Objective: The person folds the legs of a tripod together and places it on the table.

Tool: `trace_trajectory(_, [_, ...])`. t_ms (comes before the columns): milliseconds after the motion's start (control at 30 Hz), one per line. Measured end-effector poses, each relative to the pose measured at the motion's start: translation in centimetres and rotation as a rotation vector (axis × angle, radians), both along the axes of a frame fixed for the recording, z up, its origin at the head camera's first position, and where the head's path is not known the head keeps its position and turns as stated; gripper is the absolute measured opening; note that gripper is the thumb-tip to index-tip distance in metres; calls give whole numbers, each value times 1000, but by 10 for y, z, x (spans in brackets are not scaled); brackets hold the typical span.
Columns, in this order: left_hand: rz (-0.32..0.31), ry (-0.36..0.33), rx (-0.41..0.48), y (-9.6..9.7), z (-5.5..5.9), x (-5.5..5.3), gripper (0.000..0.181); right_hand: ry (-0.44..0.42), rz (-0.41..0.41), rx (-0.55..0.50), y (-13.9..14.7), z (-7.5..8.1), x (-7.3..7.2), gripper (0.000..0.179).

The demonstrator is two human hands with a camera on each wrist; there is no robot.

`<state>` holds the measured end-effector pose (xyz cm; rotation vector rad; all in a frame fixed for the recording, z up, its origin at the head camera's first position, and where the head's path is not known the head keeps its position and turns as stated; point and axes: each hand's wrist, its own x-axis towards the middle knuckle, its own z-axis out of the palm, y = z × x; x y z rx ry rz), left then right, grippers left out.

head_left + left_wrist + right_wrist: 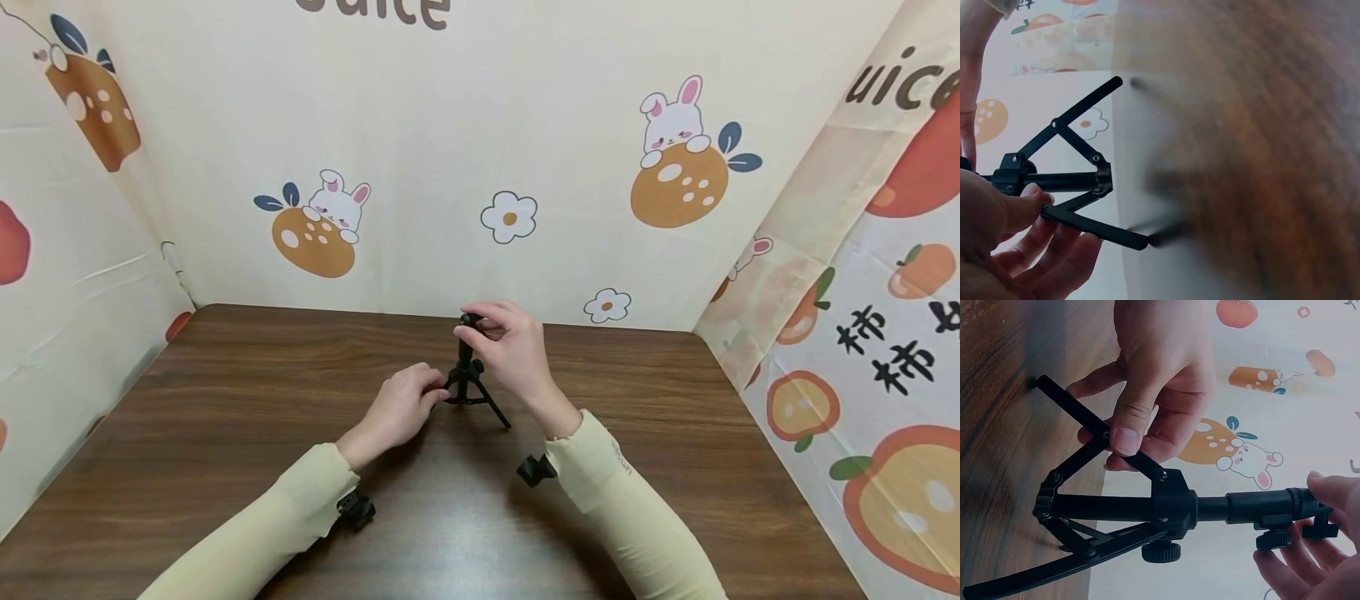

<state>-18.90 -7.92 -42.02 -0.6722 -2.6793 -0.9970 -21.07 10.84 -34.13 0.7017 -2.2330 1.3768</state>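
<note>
On the desk [637, 392] | left hand [399, 407] pinches the tripod [466, 367] by one leg [1065, 403], right hand [517, 346] by its top [468, 320] | our uneven pull might tip it

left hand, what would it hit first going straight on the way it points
The left hand pinches one tripod leg; beyond that, it would probably meet the central column first, though depth is hard to judge.

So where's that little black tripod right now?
In the head view, the tripod stands near centre, toward the far edge of the wooden table, with the left fingers pinching one leg and the right fingers holding its top.
</note>
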Motion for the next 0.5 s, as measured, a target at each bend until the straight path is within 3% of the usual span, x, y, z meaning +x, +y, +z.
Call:
trace_trajectory(267, [30, 61, 57, 3, -2, 2, 7, 25, 2, 3, 1, 1, 1, 25])
trace_trajectory(500, [9, 24, 163, 2, -5, 2, 3, 21, 8, -15, 1, 1, 2, 25])
